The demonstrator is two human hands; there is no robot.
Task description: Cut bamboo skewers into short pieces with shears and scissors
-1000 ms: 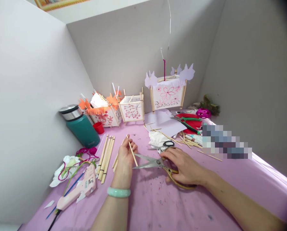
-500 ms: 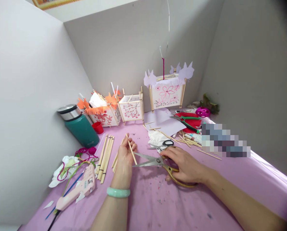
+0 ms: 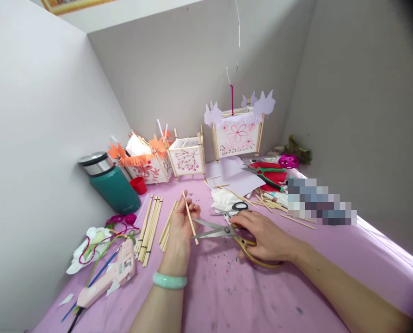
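Pinched in my left hand [image 3: 182,221] is a thin wooden stick [image 3: 190,217], slanting down to the right. My right hand [image 3: 266,238] is closed on the gold handles of large scissors [image 3: 227,230]. Their blades stand apart, with the lower part of the stick between them. Beside my left wrist lie a few loose sticks [image 3: 168,226], partly hidden by the hand. Further left are sticks bound in bundles [image 3: 152,231] with dark bands.
Paper lanterns [image 3: 186,159] stand along the back wall. At left are a green bottle [image 3: 114,187], a red cup [image 3: 138,185] and a pink glue gun [image 3: 111,277]. Small black-handled scissors [image 3: 240,206], white tissue [image 3: 223,199], green-handled pliers [image 3: 270,180] and markers lie behind my right hand.
The stick's lower end now reaches slightly further down past the scissor blades. The whole view has shifted a little; both hands keep their holds.
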